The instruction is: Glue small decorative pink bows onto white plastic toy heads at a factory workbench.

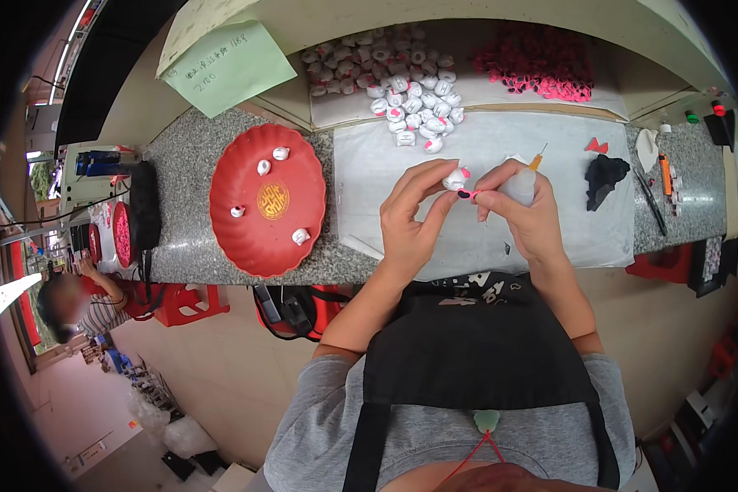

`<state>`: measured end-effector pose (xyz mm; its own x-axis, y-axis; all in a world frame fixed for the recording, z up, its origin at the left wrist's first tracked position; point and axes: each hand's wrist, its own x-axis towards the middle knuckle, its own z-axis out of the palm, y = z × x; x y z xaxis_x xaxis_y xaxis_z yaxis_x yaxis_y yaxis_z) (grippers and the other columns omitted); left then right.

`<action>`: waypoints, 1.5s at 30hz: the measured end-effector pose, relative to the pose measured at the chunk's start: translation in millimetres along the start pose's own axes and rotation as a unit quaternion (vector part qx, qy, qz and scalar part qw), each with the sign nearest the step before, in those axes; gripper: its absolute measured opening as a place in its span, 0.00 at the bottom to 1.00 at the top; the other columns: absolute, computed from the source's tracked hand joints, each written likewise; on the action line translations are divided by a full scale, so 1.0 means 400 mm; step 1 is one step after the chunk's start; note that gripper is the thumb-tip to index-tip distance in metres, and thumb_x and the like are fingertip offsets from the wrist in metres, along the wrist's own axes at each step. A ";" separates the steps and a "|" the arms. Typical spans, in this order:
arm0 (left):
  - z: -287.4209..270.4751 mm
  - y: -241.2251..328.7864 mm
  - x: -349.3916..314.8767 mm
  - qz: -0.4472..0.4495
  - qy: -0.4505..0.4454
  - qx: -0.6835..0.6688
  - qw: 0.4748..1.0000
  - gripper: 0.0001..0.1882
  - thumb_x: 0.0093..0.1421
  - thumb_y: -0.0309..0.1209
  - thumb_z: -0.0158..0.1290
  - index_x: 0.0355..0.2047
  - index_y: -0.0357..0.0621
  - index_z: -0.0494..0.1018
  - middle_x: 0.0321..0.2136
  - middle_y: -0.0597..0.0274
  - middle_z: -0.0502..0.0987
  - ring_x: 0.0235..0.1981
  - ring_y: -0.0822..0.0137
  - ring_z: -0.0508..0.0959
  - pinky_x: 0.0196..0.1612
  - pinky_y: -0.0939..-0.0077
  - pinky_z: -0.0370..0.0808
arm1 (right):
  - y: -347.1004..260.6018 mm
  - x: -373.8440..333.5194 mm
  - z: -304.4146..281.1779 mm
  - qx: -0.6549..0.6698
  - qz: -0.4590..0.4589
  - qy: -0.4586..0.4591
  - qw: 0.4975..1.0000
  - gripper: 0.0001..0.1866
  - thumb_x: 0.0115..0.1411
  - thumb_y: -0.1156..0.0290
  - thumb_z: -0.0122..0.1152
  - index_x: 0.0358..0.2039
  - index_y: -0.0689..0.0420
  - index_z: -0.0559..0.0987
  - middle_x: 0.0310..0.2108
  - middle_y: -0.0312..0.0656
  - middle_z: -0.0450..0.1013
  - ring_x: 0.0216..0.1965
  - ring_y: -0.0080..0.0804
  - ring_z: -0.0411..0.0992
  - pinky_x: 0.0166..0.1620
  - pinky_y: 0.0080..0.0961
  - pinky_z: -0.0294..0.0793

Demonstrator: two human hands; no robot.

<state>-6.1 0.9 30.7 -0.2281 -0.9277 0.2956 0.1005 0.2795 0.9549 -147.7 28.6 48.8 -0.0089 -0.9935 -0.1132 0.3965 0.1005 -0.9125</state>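
My left hand (408, 220) is closed, pinching a small white figurine head (453, 180) with a pink spot between thumb and fingers. Close against it, the fingertips of my right hand (533, 220) grip a tiny pink-and-black piece (466, 195); whether the two parts touch I cannot tell. The same right hand also keeps hold of a translucent squeeze bottle (520, 188) with an orange needle tip, which points up and away from me. Both hands are above a white paper sheet (361, 184) on the granite table.
Many white heads (414, 98) are heaped at the back, beside a pile of pink pieces (541, 70). A red scalloped tray (291, 213) at left holds several heads. To the right lie a crumpled black cloth (605, 179), tweezers (651, 203) and an orange-handled tool (665, 174). Another person sits far left.
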 end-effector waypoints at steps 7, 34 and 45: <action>-0.004 0.005 0.002 0.038 -0.020 0.067 0.997 0.16 0.43 0.16 0.49 0.36 0.37 0.68 0.36 0.55 0.68 0.35 0.67 0.71 0.35 0.80 0.70 | 0.010 0.005 0.005 -0.032 -0.022 0.016 0.999 0.04 0.43 0.80 0.54 0.21 0.63 0.68 0.23 0.40 0.66 0.21 0.22 0.64 0.24 0.16 0.64; -0.022 0.016 -0.013 -0.095 -0.089 -0.201 0.971 0.11 0.48 0.18 0.47 0.35 0.32 0.66 0.35 0.53 0.69 0.39 0.68 0.69 0.41 0.78 0.66 | 0.007 -0.009 0.015 -0.030 -0.055 -0.041 0.997 0.12 0.43 0.79 0.58 0.31 0.63 0.71 0.20 0.35 0.64 0.20 0.18 0.63 0.23 0.13 0.64; -0.016 0.017 -0.020 -0.107 -0.074 -0.207 0.970 0.14 0.48 0.17 0.47 0.38 0.31 0.64 0.36 0.54 0.68 0.40 0.68 0.68 0.45 0.76 0.64 | -0.004 -0.010 0.017 -0.044 -0.042 -0.047 0.997 0.12 0.45 0.80 0.55 0.33 0.64 0.70 0.22 0.38 0.67 0.21 0.18 0.65 0.23 0.14 0.66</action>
<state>2.6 8.7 34.5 -0.4195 -0.8995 0.1224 0.4089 -0.0668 0.9101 -141.9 32.2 53.2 0.0501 -0.9987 -0.0020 0.3165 0.0178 -0.9484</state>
